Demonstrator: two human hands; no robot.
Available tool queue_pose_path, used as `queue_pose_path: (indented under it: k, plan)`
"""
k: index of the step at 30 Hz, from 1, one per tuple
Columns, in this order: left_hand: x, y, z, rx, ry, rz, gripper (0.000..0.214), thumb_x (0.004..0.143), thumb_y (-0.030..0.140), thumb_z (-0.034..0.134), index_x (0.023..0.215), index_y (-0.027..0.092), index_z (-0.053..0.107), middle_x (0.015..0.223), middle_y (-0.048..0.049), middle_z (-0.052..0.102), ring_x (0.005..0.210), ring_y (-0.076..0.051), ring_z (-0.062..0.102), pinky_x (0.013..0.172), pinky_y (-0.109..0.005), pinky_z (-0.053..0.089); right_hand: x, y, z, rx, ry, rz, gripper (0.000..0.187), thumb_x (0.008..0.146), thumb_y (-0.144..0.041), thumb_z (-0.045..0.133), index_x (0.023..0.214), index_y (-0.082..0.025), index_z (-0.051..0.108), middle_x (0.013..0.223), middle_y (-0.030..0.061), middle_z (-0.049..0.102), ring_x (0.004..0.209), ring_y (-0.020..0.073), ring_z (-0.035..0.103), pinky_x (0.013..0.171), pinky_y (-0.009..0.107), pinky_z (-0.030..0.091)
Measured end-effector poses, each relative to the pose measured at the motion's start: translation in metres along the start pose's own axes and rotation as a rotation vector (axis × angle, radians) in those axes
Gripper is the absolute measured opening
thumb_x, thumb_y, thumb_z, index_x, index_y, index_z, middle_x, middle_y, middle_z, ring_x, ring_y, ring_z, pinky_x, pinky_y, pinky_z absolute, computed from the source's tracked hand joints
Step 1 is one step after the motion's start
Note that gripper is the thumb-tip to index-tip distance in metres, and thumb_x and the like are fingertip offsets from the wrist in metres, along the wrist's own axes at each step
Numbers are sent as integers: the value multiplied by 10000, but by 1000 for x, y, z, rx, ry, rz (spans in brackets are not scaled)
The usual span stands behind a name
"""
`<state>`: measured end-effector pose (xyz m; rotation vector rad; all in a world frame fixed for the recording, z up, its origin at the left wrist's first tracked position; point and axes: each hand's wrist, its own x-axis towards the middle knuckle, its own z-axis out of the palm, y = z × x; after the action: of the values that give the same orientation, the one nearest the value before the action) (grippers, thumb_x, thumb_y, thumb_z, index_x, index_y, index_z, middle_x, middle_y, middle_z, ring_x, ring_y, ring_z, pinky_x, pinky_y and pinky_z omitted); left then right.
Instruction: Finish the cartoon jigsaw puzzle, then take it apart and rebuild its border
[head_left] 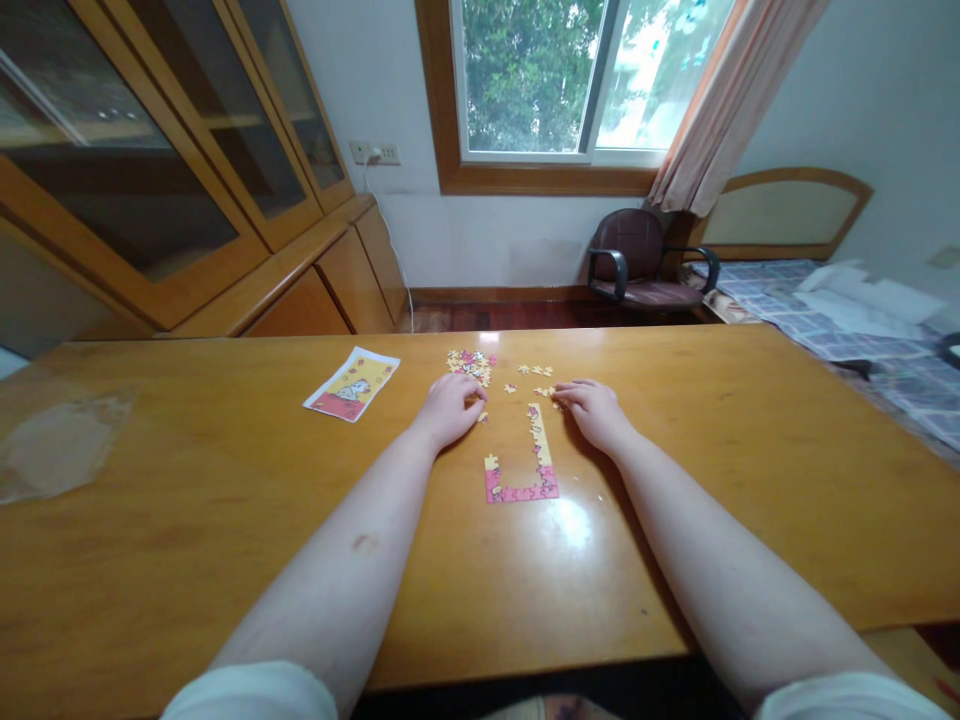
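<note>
My left hand (451, 408) rests on the table with loosely bent fingers, thumb apart from them. It lies just in front of a heap of loose jigsaw pieces (471, 365), and a single piece (483, 417) is by its thumb. My right hand (592, 408) has its fingertips closed on a small yellow puzzle piece (553, 391), which they partly cover. Between and below the hands lies a partly joined puzzle border (525, 494), with a pink bottom edge, a tall yellow right side and a short left side. A few more yellow pieces (535, 370) lie beyond.
A picture card (352, 384) in yellow and pink lies left of my left hand. Clear plastic wrapping (64, 445) is at the far left of the wooden table (247, 480). Past the table stand a cabinet (330, 280), an office chair (637, 255) and a bed (840, 310).
</note>
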<state>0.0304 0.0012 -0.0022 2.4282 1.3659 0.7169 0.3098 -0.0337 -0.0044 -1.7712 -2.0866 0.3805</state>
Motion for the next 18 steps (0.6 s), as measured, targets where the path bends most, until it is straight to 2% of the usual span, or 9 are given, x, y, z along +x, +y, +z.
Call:
queue_pose_path:
  k: [7,9,11,14,18]
  plan:
    - [1,1,1,-14,-4,9,125,796,240,557,791,215,680,961,-41,684,979,-222,574,934,-381,429,-1,6,-13,-26,106,314,429,811,-85,440,1110,-219,717,1138,50,711,1107,234,592,967,358,399]
    - [1,1,0,-15,-10,1,128,795,236,552,792,217,678,966,-40,687,988,-223,573,938,-382,427,-2,9,-16,-32,79,301,434,809,-81,446,1112,-236,716,1111,45,714,1080,225,603,939,340,409]
    - [1,2,-1,-17,-11,-1,130,792,228,547,795,218,677,970,-39,687,991,-222,572,941,-382,426,-3,10,-17,-73,32,230,392,832,-114,470,1098,-251,723,1115,49,705,1076,227,598,916,334,411]
    - [0,2,-1,-21,-7,-2,132,793,226,546,801,217,677,974,-41,686,988,-221,574,937,-382,429,-5,8,-17,-154,-38,128,293,888,-255,524,1097,-274,727,1138,63,685,1074,238,588,891,333,408]
    - [1,2,-1,-16,-19,-11,133,799,229,547,807,218,679,978,-42,686,994,-222,573,937,-380,428,-7,3,-18,-231,-90,92,277,920,-350,531,1108,-290,726,1138,77,672,1042,234,595,852,324,408]
